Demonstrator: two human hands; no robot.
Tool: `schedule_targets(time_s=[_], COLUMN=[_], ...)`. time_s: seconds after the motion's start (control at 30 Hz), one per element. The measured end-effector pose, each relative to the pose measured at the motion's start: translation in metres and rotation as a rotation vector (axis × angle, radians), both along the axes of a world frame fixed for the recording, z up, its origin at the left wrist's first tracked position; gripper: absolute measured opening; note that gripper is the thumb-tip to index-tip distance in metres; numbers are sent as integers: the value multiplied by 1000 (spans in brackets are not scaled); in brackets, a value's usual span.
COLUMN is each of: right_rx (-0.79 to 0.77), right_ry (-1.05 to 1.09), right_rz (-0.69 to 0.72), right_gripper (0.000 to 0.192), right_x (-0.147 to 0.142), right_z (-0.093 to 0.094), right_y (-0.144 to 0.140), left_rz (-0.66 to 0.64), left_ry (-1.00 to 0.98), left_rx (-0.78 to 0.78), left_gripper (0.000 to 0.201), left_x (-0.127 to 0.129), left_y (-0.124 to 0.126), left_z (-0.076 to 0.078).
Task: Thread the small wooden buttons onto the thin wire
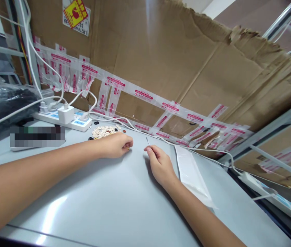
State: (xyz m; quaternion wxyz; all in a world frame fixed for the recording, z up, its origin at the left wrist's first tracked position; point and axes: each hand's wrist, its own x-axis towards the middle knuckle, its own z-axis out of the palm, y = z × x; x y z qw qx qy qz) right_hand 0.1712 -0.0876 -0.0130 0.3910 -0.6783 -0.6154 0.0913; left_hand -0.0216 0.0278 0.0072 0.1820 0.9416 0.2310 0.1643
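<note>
Your right hand [159, 163] pinches a thin silvery needle [148, 141] upright; your left hand [116, 144] closes on a small bead [127, 148] beside pale buttons [105, 131].

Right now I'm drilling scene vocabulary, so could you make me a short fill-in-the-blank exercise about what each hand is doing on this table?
1. The right hand pinches a thin ____ that points upward.
2. The left hand rests beside a pile of small ____.
3. White cables run to a power ____ on the grey table.
4. The wall behind is ____ patched with printed tape.

Missing words: needle; buttons; strip; cardboard
</note>
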Motion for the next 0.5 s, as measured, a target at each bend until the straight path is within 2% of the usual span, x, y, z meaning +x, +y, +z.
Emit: schedule_targets(time_s=[0.03,0.17,0.23,0.37,0.5], right_rx=[8,16,3,-43,-114], right_ry=[1,-4,-7,-11,-18], right_rz=[9,24,17,26,7], right_gripper=[29,30,31,33,33], right_x=[0,-1,-1,-3,-6], right_z=[0,2,4,7,11], right_y=[0,-2,-3,-7,-11], left_rz=[5,67,84,95,111], left_ry=[-35,-269,-376,-529,-554], left_rx=[-49,-447,-593,-826,-913], left_gripper=[15,22,20,19,18], left_x=[1,10,14,16,14], left_y=[0,3,4,2,-4], left_z=[-1,-6,-7,-5,0])
